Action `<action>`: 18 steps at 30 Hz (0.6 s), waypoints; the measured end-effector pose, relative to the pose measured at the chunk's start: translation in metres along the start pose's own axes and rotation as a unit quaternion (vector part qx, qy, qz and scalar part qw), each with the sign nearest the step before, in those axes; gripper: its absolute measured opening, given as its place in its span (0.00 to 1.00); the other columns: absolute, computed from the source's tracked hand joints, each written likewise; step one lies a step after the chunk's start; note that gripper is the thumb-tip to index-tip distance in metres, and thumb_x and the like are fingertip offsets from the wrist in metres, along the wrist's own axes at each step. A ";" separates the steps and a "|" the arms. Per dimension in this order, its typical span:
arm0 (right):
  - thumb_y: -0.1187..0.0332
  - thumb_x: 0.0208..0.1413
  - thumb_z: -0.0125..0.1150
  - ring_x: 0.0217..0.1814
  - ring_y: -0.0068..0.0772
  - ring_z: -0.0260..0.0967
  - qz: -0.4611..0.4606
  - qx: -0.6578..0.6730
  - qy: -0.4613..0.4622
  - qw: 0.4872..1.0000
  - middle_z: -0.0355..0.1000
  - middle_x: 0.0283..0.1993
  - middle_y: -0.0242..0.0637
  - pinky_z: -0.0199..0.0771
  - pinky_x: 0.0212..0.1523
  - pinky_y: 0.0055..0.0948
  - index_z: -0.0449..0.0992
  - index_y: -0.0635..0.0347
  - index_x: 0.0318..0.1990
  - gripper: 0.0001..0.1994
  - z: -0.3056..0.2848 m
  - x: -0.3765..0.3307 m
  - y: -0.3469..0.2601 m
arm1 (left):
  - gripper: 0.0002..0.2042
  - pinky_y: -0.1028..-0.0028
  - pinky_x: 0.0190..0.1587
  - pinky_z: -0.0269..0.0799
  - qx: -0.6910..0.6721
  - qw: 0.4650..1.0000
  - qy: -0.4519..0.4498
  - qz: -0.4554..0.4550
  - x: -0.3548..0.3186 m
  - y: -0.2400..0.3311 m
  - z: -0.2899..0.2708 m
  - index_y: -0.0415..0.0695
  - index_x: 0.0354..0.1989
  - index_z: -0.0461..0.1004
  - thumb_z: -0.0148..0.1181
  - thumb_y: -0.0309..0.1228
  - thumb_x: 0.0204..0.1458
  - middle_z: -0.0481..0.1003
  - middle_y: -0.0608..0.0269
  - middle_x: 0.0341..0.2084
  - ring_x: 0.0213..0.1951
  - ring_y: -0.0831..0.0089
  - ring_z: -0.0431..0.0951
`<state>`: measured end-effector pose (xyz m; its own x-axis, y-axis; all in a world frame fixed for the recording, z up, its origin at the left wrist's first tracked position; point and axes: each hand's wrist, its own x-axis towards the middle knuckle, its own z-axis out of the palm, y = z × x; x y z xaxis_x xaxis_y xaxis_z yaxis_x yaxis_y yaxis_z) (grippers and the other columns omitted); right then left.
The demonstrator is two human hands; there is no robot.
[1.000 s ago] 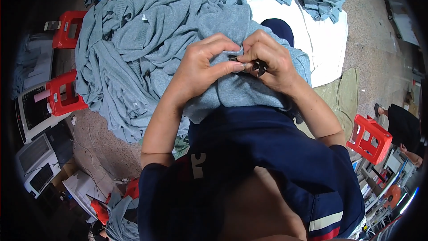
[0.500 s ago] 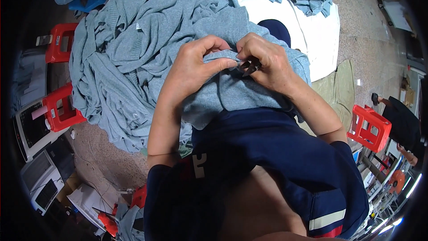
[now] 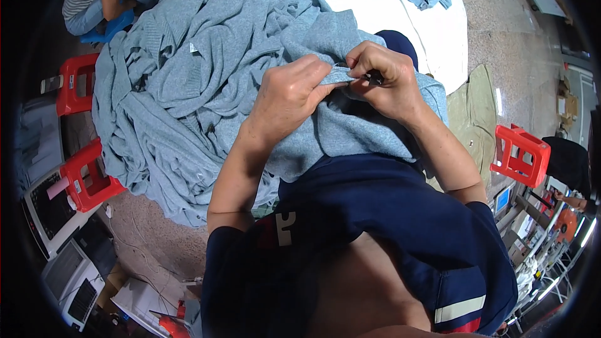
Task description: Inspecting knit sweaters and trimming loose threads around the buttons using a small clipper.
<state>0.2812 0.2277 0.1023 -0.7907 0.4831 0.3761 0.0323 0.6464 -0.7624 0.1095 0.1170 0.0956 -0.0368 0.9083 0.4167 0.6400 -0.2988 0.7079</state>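
A light blue knit sweater (image 3: 350, 125) lies bunched on the person's lap, its edge pinched by the clenched left hand (image 3: 289, 95) and right hand (image 3: 383, 82), which perhaps also grips a small dark tool (image 3: 374, 77), beside a heap of blue sweaters (image 3: 181, 87)

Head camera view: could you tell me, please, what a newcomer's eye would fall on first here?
Most striking is the big heap of light blue knitted garments filling the upper left and middle. At its near edge, the left hand and right hand pinch one garment's edge between them, the right also holding a small dark tool. Bright red plastic stools stand around it, one at the left and one at the right.
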 end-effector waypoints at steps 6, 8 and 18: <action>0.84 0.39 0.63 0.29 0.15 0.68 0.173 0.159 -0.011 0.972 0.73 0.30 0.30 0.67 0.25 0.21 0.67 0.63 0.25 0.10 -0.001 -0.001 0.003 | 0.12 0.72 0.20 0.65 0.064 0.996 0.006 0.068 0.001 -0.014 0.010 0.39 0.22 0.71 0.69 0.29 0.44 0.67 0.58 0.16 0.18 0.67 0.71; 0.84 0.38 0.63 0.29 0.17 0.69 0.120 0.109 -0.011 0.987 0.73 0.30 0.30 0.67 0.25 0.23 0.67 0.63 0.25 0.10 -0.004 0.001 0.001 | 0.12 0.73 0.20 0.65 0.036 0.998 0.005 0.051 0.003 -0.016 0.011 0.38 0.23 0.71 0.69 0.30 0.45 0.68 0.58 0.16 0.18 0.68 0.71; 0.85 0.34 0.64 0.28 0.27 0.71 0.013 0.050 -0.050 0.997 0.72 0.29 0.33 0.68 0.25 0.26 0.67 0.62 0.24 0.12 -0.005 0.010 0.004 | 0.10 0.72 0.21 0.65 -0.139 0.986 -0.037 -0.082 -0.002 -0.010 0.009 0.38 0.26 0.71 0.67 0.29 0.48 0.69 0.57 0.17 0.19 0.71 0.72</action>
<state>0.2769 0.2382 0.1055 -0.8474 0.4341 0.3059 -0.0045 0.5702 -0.8215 0.1104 0.1210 0.0830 -0.0594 0.9671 0.2473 0.3953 -0.2047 0.8955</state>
